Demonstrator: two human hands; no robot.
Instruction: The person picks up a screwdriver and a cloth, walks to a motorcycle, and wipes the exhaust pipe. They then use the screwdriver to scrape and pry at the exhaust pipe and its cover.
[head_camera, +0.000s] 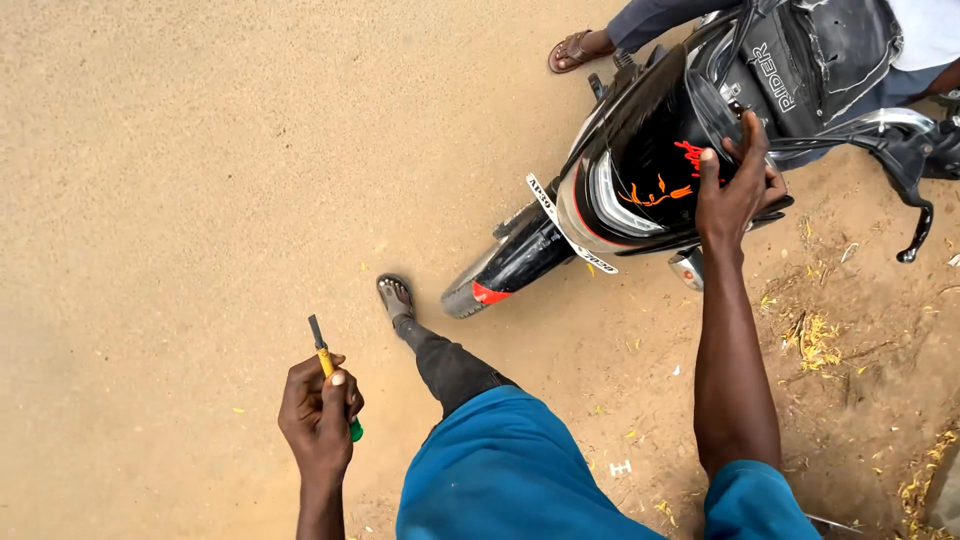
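Note:
My left hand (320, 410) is closed around a screwdriver (326, 365) with a yellow and green handle, its dark tip pointing up and away from me. My right hand (738, 185) reaches forward and grips the rear tail section of a black motorcycle (640, 150), next to red-orange markings on the glossy panel. The tail lamp (612, 200) and rear wheel with mudguard (510, 265) face me. My left leg in dark trousers steps forward, its sandalled foot (395, 297) on the sand near the wheel.
Another person sits on the motorcycle's black seat (820, 50), a sandalled foot (575, 50) on the ground at the left of the bike. Sandy ground (180, 180) spreads left. Dry leaves and twigs (840, 340) lie at the right.

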